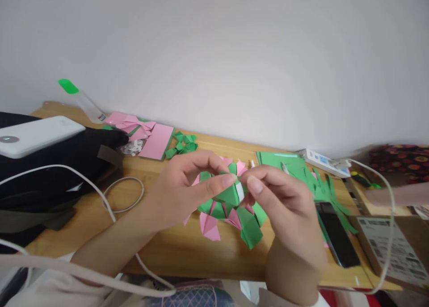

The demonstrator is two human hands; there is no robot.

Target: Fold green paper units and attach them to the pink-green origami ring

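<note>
At the far left, a white device (43,132) lay on a black bag (80,150), with a white cable (53,166) crossing in front. Behind, a clear container with a green cap (69,86) stood tilted near the wall (214,65). Next came loose pink paper pieces (139,129), a stack of pink sheets (157,141) and a small heap of green folded units (182,144), all on the wooden table (161,251).

At centre, the left hand (187,188) was partly closed, thumb and forefinger pinching a green folded piece (229,194) (one edge showed white). Below this piece, between the hands, was a pink-and-green paper assembly (219,211) with flaps pointing outward; whether it touched the table could not be determined. The right hand (288,204) was curled, its thumb and fingertips drawn together on the green folded piece's right end.

Farther right lay green sheets (273,159), cut green strips (330,197) and a dark phone (337,233), with a white power strip (321,161) behind. Another person's arm (398,196) entered at the right edge, above a labelled cardboard box (414,240).
</note>
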